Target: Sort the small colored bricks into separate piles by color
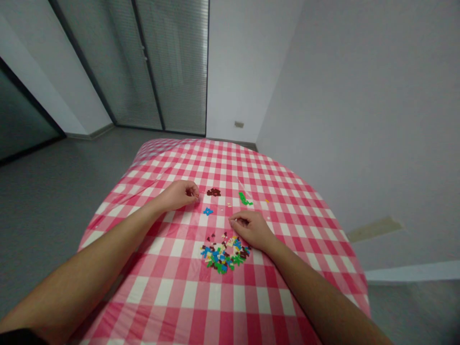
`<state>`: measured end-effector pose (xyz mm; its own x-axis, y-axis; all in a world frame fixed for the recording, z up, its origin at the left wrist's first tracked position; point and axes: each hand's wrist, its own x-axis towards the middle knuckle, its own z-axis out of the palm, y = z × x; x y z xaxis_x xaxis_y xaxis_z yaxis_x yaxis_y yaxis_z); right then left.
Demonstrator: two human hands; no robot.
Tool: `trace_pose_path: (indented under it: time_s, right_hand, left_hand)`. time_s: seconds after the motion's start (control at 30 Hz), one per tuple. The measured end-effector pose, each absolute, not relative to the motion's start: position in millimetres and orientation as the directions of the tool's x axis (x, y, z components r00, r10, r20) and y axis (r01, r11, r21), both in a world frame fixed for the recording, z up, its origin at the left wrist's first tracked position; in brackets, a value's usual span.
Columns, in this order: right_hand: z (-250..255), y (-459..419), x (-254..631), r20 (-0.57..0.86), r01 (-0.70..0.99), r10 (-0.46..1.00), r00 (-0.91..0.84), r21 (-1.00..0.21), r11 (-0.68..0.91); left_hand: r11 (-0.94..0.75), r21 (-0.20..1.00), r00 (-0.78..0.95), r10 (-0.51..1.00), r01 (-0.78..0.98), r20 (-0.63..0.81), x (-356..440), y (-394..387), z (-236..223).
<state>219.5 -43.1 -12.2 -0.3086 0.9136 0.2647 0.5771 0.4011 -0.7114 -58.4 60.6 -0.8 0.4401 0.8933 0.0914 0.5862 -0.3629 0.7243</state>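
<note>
My left hand is closed in a pinch at the left of a small cluster of dark brown pieces. A speck of something shows at its fingertips, too small to name. Just above a mixed heap of small coloured plastic pieces, my right hand is also closed, thumb and finger together. What they hold, if anything, cannot be made out. Between the hands lies a small group of blue pieces. Beyond my right hand is a group of green pieces.
A red-and-white checked cloth covers the table. A small yellow piece and a few pale pieces lie apart on it. Past the far edge stand a glass partition with blinds and a white wall.
</note>
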Motion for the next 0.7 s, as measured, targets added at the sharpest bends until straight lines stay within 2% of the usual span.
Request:
trace_pose_path:
  time_s: [0.47,0.7]
  right_hand:
    - [-10,-44,219,0.248,0.586,0.918,-0.308,-0.711,0.389]
    - [-11,-43,220,0.247,0.586,0.917,-0.312,-0.710,0.391]
  left_hand:
    - [-0.310,0.788,0.488,0.873,0.531,0.014,-53,54,11]
    - [-0.312,0.784,0.513,0.858,0.537,-0.009,-56,54,10]
